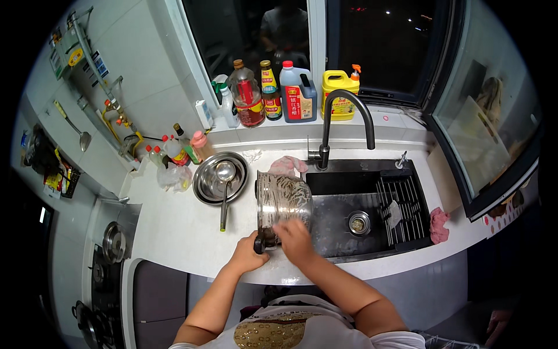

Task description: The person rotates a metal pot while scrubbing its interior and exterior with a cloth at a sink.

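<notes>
A large steel pot (280, 200) lies on its side, across the counter and the left rim of the sink. Whitish and dark streaks cover its wall. My left hand (248, 255) is closed around the pot's black side handle (259, 244) at the near end. Against the lower right of the pot wall, my right hand (295, 241) presses with curled fingers. Whatever those fingers may hold is hidden. Left of the pot, a ladle (225, 174) rests in stacked steel bowls (200, 195), its handle pointing toward me.
The black sink (331, 218) has a tall faucet (369, 125) and a wire rack (401, 215). Pink cloths (288, 166) lie behind the pot and right of the sink. Bottles (299, 96) line the sill; others stand at the counter's left. An open window pane (485, 116) juts in at right.
</notes>
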A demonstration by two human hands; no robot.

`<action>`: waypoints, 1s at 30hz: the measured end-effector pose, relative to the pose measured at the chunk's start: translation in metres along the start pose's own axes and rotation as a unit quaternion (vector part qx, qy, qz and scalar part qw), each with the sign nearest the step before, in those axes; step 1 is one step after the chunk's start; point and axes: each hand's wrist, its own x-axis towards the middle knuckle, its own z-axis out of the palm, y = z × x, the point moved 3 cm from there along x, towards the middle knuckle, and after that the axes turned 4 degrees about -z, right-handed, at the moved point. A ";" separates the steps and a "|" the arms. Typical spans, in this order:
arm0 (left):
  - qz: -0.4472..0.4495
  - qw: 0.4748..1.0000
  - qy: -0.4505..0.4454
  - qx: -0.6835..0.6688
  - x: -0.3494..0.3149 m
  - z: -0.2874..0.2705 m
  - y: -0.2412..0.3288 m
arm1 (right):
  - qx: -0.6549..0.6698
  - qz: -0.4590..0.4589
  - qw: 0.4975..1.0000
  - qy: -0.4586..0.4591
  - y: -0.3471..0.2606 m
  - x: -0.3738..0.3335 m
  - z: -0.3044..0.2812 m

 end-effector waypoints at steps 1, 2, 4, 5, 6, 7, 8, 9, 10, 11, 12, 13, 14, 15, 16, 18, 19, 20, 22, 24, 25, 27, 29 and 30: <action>-0.007 1.000 -0.003 0.002 0.002 -0.002 0.003 | 0.004 0.024 1.000 0.010 0.008 0.012 0.002; -0.013 1.000 -0.007 0.004 0.004 -0.003 0.007 | 0.017 0.060 0.998 0.014 0.019 0.029 0.003; -0.008 1.000 -0.008 0.005 0.008 -0.004 0.015 | 0.012 0.085 0.996 0.032 0.028 0.044 0.004; -0.006 1.000 -0.006 0.005 0.010 -0.006 0.018 | 0.010 0.096 0.994 0.041 0.030 0.047 0.005; -0.005 1.000 -0.014 0.016 0.013 -0.007 0.018 | -0.013 0.088 0.995 0.047 0.025 0.038 0.007; -0.004 1.000 -0.018 0.023 0.017 -0.009 0.016 | -0.019 0.059 0.997 0.049 0.018 0.027 0.006; -0.006 0.999 -0.024 0.030 0.020 -0.009 0.014 | -0.024 0.032 0.998 0.048 0.010 0.013 0.004; -0.003 0.999 -0.019 0.032 0.024 -0.008 0.013 | -0.029 0.005 0.998 0.047 0.005 0.002 0.002; 0.000 0.999 -0.017 0.037 0.027 -0.009 0.014 | -0.014 0.003 0.999 0.040 0.002 -0.006 0.001; 0.003 0.999 -0.014 0.042 0.029 -0.010 0.017 | 0.001 0.001 0.999 0.033 0.000 -0.012 0.001; -0.018 0.998 -0.024 0.049 0.027 -0.010 0.019 | 0.017 0.000 1.000 0.026 0.000 -0.014 0.002; -0.014 0.998 -0.024 0.048 0.028 -0.010 0.021 | 0.017 0.028 0.999 0.040 0.005 -0.008 0.000; -0.011 0.999 -0.025 0.046 0.029 -0.008 0.024 | 0.017 0.057 0.997 0.054 0.013 0.006 -0.002; -0.009 0.999 -0.026 0.045 0.030 -0.006 0.026 | 0.017 0.085 0.994 0.068 0.021 0.019 -0.004; -0.010 0.998 -0.026 0.049 0.031 -0.005 0.026 | 0.039 0.115 0.989 0.083 0.023 0.033 -0.007; -0.014 0.998 -0.025 0.059 0.036 -0.002 0.026 | 0.027 0.107 0.989 0.096 0.023 0.022 -0.003; -0.015 0.998 -0.015 0.063 0.038 -0.001 0.025 | 0.024 0.098 0.990 0.102 0.021 0.014 0.002; -0.017 0.998 -0.007 0.064 0.040 0.001 0.022 | 0.042 0.085 0.989 0.114 0.012 -0.001 0.005; -0.017 0.997 -0.007 0.075 0.043 0.003 0.025 | 0.059 0.092 0.990 0.094 0.002 -0.012 0.008; -0.013 0.995 -0.023 0.094 0.048 0.003 0.039 | 0.080 0.094 0.987 0.105 0.005 -0.008 0.005; -0.022 0.994 -0.020 0.102 0.049 0.004 0.040 | 0.077 0.110 0.985 0.112 0.011 0.003 0.001; -0.038 0.992 -0.013 0.116 0.052 0.007 0.043 | 0.068 0.140 0.980 0.124 0.019 0.025 -0.008; -0.035 0.993 -0.038 0.103 0.053 0.003 0.053 | 0.065 0.133 0.983 0.113 0.021 0.023 -0.005; -0.043 0.994 -0.041 0.087 0.053 0.003 0.055 | 0.058 0.130 0.984 0.108 0.019 0.014 -0.004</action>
